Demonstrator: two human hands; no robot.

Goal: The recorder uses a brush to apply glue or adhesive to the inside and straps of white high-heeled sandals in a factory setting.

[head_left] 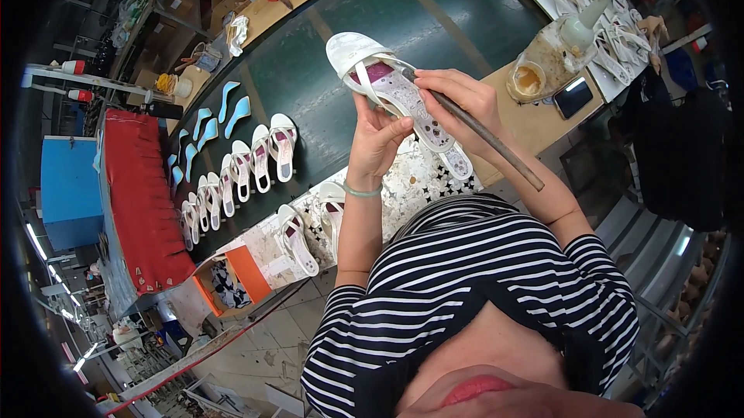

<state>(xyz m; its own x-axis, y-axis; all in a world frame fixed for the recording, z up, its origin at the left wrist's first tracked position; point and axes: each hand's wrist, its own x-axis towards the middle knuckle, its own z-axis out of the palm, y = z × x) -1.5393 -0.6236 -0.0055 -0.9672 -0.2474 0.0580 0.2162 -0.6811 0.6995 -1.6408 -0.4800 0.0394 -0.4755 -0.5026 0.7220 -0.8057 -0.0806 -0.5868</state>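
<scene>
Head: you faced the counter [302, 69].
Left hand [376, 131]: you gripped a white sandal [422, 117].
Right hand [470, 96]: you gripped a rod [496, 140].

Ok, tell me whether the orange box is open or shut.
The orange box is open: its inside shows, with dark, white-patterned material lying in it.

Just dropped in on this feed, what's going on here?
A person holds a white sandal in the left hand and a stick-like tool in the right hand, its far end near the sandal's straps. More white sandals stand in a row on the dark green surface, beside light-blue pieces.
</scene>
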